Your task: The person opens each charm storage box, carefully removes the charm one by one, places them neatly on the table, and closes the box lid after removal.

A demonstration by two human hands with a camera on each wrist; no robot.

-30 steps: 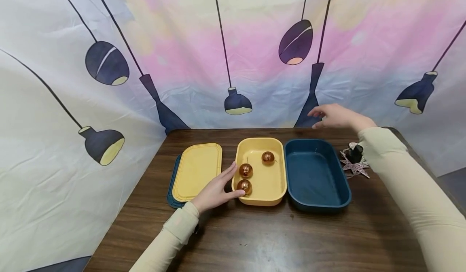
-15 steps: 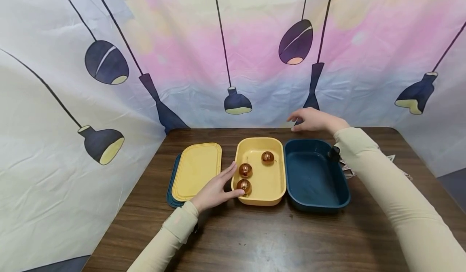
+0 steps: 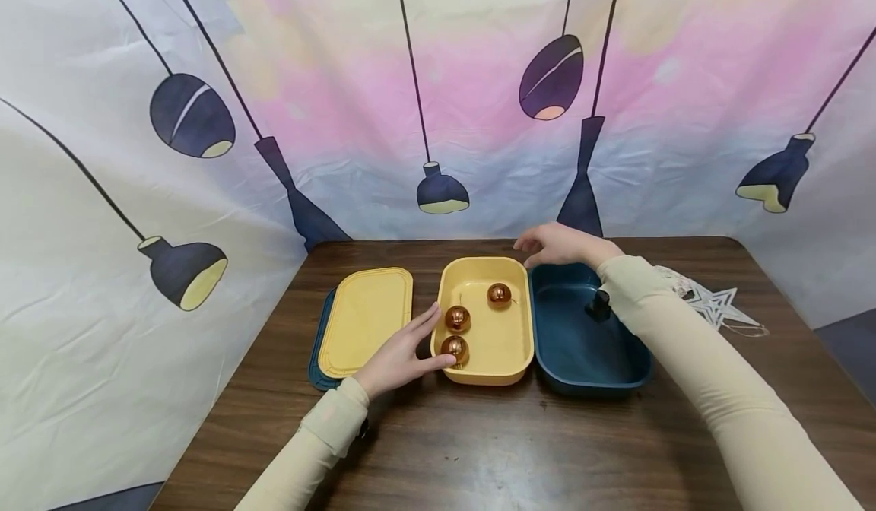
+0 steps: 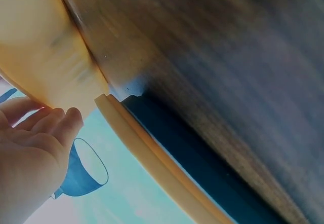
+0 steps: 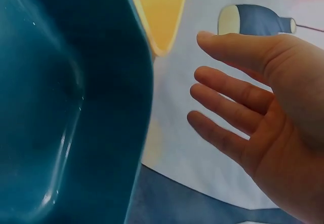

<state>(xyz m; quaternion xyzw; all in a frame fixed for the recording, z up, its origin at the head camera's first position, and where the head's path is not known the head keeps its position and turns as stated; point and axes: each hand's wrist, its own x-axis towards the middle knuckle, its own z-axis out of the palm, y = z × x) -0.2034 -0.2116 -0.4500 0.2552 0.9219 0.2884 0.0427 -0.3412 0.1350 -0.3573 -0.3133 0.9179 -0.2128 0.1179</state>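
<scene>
My left hand (image 3: 404,359) rests at the left side of a yellow rectangular box (image 3: 496,340), fingers extended along its wall and thumb reaching over the front left corner. In the left wrist view the fingertips meet the box's outer wall (image 4: 45,67). Inside the box lie three shiny amber bauble ornaments: one at the back (image 3: 499,295), one at the left (image 3: 458,318) and one by my thumb (image 3: 455,350). My right hand (image 3: 564,243) hovers over the back of a dark blue box (image 3: 588,355), holding nothing; its fingers are loosely spread in the right wrist view.
The boxes stand side by side on a brown wooden table (image 3: 479,442). Left of them, a yellow lid (image 3: 369,321) lies on a dark blue lid (image 3: 317,370). Silvery star ornaments (image 3: 715,306) lie at the right, partly behind my right sleeve. A printed cloth (image 3: 342,100) hangs behind the table.
My right hand has moved left and down, from beyond the blue box's back right to its back left corner. More of the star ornaments shows. My left hand has stayed at the yellow box.
</scene>
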